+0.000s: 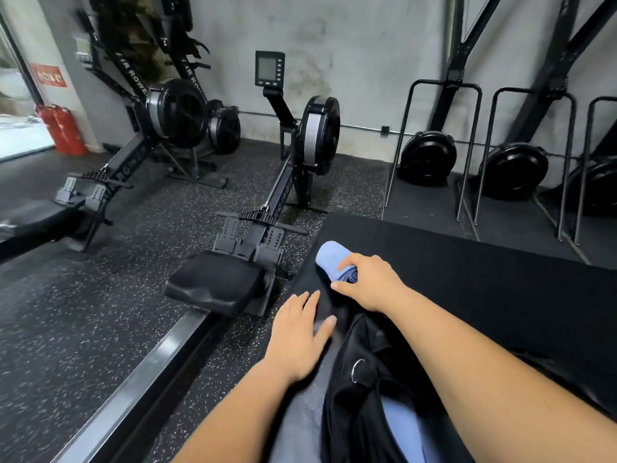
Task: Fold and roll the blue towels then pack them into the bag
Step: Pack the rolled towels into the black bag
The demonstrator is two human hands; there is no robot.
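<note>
A soft black fabric bag (pixel 360 379) with a round metal ring (pixel 359 370) on it lies slumped nearest the camera, between the person's two bare forearms. Its mouth gapes toward the viewer, and a light blue towel (pixel 400 429) shows inside it. A strip of grey cloth (pixel 300 416) lies just left of the bag; what it belongs to cannot be told.

Beyond the bag, the right hand (pixel 370 282) grips a rolled light blue terry towel (pixel 332 259). Its fingers (pixel 350 262) are curled over the top of the roll and the thumb is tucked in at the near side. The roll lies on its side on the flat black matte worktop (pixel 467 279), close to the worktop's left edge, with its far end sticking out past the hand.

The left hand (pixel 297 339) lies palm down just beside the bag, at the worktop's left edge. Its fingers (pixel 310 300) are straight, slightly spread, and hold nothing.

To the left, on the black speckled rubber floor (pixel 100 312), stands a black rowing machine (pixel 267 228) with a padded seat (pixel 217 282) and a small monitor (pixel 269 69). Two red fire extinguishers (pixel 63 128) stand by the far left wall.
</note>
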